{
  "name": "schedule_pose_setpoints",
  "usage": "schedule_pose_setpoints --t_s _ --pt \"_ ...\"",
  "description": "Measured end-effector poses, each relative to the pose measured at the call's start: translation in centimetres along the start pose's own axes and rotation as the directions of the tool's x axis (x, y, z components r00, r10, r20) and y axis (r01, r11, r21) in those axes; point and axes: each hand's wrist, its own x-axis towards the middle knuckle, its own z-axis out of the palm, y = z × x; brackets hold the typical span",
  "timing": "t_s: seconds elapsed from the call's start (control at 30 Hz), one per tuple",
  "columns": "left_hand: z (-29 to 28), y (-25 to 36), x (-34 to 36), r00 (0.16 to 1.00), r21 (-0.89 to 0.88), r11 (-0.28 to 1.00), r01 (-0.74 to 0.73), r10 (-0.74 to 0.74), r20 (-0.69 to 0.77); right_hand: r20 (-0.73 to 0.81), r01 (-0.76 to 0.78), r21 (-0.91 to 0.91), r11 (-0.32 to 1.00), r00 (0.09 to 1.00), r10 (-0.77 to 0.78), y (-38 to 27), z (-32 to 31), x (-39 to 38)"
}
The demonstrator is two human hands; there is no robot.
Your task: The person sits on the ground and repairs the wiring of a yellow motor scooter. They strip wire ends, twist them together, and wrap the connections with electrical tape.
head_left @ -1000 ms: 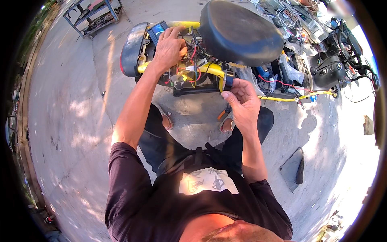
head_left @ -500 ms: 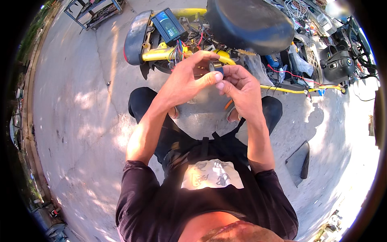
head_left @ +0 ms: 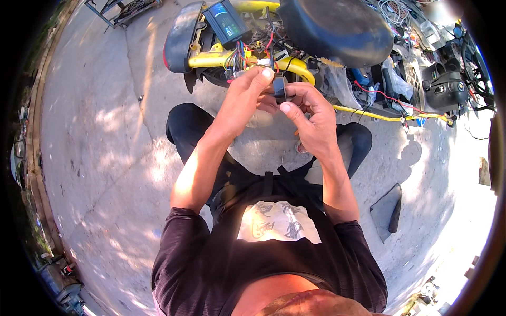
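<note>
I had both hands out in front of the chest, meeting at a dark roll (head_left: 280, 90), tape by its look, held near the yellow tube's bent end. Right hand (head_left: 315, 120): pinched the roll from its right side, fingers curled behind, thumb just below. Left hand (head_left: 243, 99): thumb bent over the fingers at the roll's left edge; I couldn't tell whether it gripped the roll or a loose end, fingertips partly hidden.

Just beyond the hands I had the yellow tube (head_left: 211, 59) of a stripped vehicle frame, curving down at its right end. A blue-and-black box (head_left: 226, 22) sat tilted above it, with a bundle of coloured wires (head_left: 238, 57) near its lower edge, left of the roll. Black seat (head_left: 337, 30) up and to the right; dark tail piece (head_left: 179, 41) with a red edge at the frame's left end. Further right, a thin red wire (head_left: 387, 96) ran across the clutter. Dark flat sheet (head_left: 386, 211) on the concrete, right of the person, well apart from the hands.
</note>
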Motion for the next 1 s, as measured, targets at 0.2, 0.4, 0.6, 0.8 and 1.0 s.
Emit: schedule_pose_setpoints --t_s 0.2,0.4,0.6,0.8,1.0 --pt "-0.2 -0.8 -1.9 0.893 0.213 0.879 -0.427 0.447 -0.056 -0.013 -0.059 -0.039 0.998 0.998 0.059 -0.4 -0.4 -0.3" --pt "0.4 0.7 -3.0 0.692 0.678 0.455 -0.577 0.714 0.11 -0.008 0.087 -0.155 0.984 0.996 -0.09 -0.6 -0.2 -0.4" --pt "0.8 1.4 -3.4 0.691 0.767 0.371 -0.523 0.712 0.127 0.031 0.16 -0.33 0.93 0.987 -0.158 -1.4 -0.2 -0.5" --pt "0.4 1.3 -3.2 0.69 0.787 0.309 -0.533 0.697 0.194 0.06 0.175 -0.367 0.914 0.985 -0.164 -1.4 -0.8 -0.6" --pt "0.5 1.5 -3.3 0.777 0.735 0.468 -0.491 0.617 0.126 0.034 0.08 -0.202 0.976 0.997 -0.074 -0.6 -1.0 -1.0"
